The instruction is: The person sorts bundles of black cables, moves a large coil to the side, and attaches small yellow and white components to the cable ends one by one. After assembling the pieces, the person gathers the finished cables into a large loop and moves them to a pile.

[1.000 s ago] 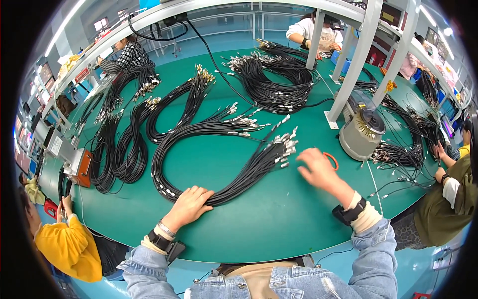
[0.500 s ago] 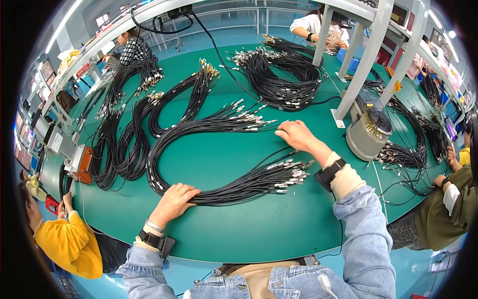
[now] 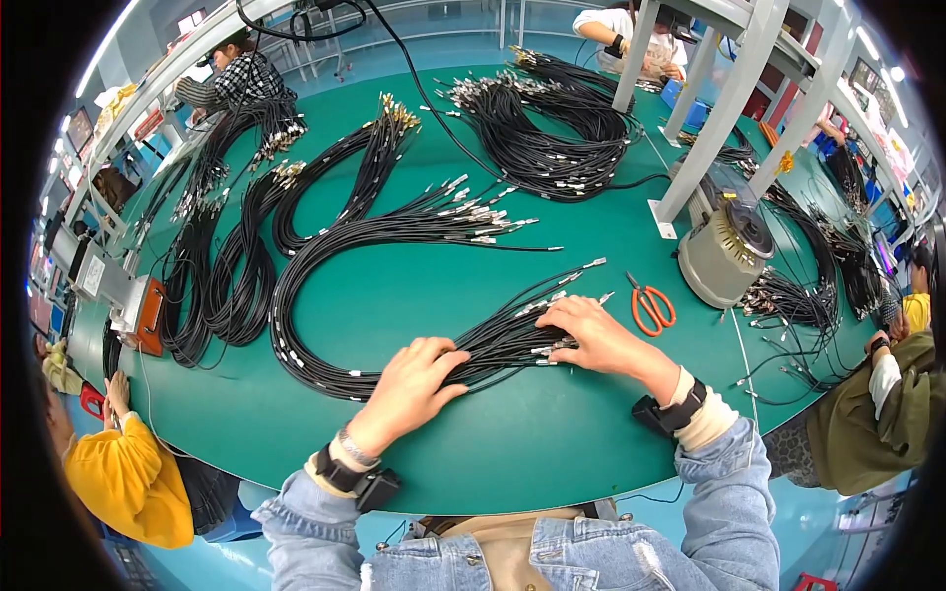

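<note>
A U-shaped bundle of black cables [image 3: 288, 310] lies on the green table in front of me, its white-tipped connector ends pointing right. My left hand [image 3: 409, 389] is closed over the near arm of the bundle, thumb on the near side. Farther along that arm, my right hand [image 3: 596, 340] has its fingers curled round the cables close to their connectors, which it partly hides. Just right of it lies a small cutting tool with orange looped handles [image 3: 652, 307], touching neither hand.
More black cable bundles [image 3: 562, 148] lie at the back and left. A grey rounded machine [image 3: 724, 258] stands right, beside white metal posts [image 3: 724, 118]. An orange-sided box device [image 3: 148, 315] is at left. Co-workers sit around, one in a yellow sleeve [image 3: 133, 483].
My right hand has come nearer, from the far cable ends to the near ones, uncovering the orange-handled tool. My left hand has slid right along the bundle. The whole view has shifted slightly.
</note>
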Available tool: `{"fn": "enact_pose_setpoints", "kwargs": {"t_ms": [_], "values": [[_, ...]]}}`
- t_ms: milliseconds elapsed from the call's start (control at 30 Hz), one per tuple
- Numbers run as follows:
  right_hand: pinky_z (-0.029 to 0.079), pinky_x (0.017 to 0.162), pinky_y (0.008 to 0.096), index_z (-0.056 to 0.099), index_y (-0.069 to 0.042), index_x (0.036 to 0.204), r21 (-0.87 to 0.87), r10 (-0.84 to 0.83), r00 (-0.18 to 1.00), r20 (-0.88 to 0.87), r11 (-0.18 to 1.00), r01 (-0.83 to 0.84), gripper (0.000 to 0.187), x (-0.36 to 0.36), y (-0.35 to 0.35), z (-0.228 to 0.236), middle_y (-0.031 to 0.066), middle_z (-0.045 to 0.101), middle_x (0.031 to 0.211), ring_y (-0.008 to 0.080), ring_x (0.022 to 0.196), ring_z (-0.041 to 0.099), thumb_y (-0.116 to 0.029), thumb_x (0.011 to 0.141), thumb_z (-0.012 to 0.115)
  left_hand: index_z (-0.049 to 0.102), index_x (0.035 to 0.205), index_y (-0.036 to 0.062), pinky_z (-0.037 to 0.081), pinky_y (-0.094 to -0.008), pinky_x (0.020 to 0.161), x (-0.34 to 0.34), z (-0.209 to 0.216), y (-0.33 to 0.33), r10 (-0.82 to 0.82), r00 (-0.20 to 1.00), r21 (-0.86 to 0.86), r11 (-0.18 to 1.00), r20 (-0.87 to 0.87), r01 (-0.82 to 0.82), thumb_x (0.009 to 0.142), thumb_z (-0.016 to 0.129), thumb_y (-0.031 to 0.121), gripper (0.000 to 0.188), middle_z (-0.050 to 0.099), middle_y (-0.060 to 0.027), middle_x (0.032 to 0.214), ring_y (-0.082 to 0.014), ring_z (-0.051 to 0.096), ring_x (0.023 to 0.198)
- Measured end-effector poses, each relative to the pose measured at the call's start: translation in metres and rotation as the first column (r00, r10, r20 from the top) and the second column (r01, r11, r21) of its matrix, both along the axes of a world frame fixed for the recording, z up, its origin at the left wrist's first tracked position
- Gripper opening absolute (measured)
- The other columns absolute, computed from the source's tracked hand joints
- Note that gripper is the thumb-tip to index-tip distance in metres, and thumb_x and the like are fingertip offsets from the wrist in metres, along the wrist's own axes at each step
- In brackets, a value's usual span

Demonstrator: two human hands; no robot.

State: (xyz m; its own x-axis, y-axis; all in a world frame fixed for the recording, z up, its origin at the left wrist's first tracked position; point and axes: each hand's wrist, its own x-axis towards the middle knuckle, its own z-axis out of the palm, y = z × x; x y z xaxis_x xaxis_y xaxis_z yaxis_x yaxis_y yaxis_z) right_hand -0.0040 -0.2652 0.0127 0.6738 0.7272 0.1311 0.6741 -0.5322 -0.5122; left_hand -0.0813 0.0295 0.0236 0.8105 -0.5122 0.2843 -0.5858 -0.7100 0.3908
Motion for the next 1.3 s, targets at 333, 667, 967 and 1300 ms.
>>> {"fn": "enact_pose_setpoints", "kwargs": {"t_ms": [333,667,967,1300], "values": [[0.040,0.092,0.0388,0.064,-0.005,0.107,0.041,-0.101,0.974,-0.202,0.993,0.111,0.033,0.003,-0.016,0.006,0.0086,0.059,0.102,0.0272,0.098,0.055,-0.017,0.078,0.074,0.060,0.088,0.0029,0.047,-0.0374,0.077,0.023,-0.017,-0.038,0.094,0.987,-0.239,0.963,-0.133,-0.124,0.078,0.071,0.005,0.015,0.060,-0.0081,0.092,-0.0280,0.056,0.089],[0.042,0.086,0.0388,0.065,-0.003,0.097,0.089,-0.101,0.963,-0.251,0.988,0.127,0.020,0.008,-0.037,0.007,0.0072,0.058,0.096,0.0265,0.097,0.054,-0.013,0.080,0.071,0.060,0.089,0.0019,0.047,-0.0374,0.077,0.021,-0.026,-0.039,0.103,0.986,-0.249,0.960,-0.128,-0.132,0.077,0.071,0.004,0.016,0.060,-0.0091,0.091,-0.0287,0.056,0.088],[0.044,0.084,0.0382,0.063,-0.004,0.091,0.045,-0.064,0.994,-0.088,0.997,0.068,0.019,-0.014,-0.027,0.005,0.0074,0.056,0.092,0.0272,0.094,0.055,-0.009,0.076,0.073,0.062,0.095,0.0012,0.047,-0.0372,0.074,0.010,-0.022,-0.030,0.153,0.988,-0.169,0.975,0.034,-0.145,0.076,0.073,0.006,0.022,0.060,-0.0091,0.086,-0.0289,0.057,0.084],[0.044,0.080,0.0396,0.058,-0.003,0.082,-0.024,-0.002,0.995,-0.097,1.000,0.000,0.014,-0.019,-0.028,0.009,0.0088,0.055,0.087,0.0281,0.090,0.055,-0.008,0.075,0.069,0.065,0.096,0.0015,0.048,-0.0327,0.065,0.003,-0.009,-0.013,0.076,0.939,-0.212,0.965,-0.336,-0.154,0.079,0.073,0.010,0.021,0.060,-0.0088,0.081,-0.0219,0.057,0.072]]}}
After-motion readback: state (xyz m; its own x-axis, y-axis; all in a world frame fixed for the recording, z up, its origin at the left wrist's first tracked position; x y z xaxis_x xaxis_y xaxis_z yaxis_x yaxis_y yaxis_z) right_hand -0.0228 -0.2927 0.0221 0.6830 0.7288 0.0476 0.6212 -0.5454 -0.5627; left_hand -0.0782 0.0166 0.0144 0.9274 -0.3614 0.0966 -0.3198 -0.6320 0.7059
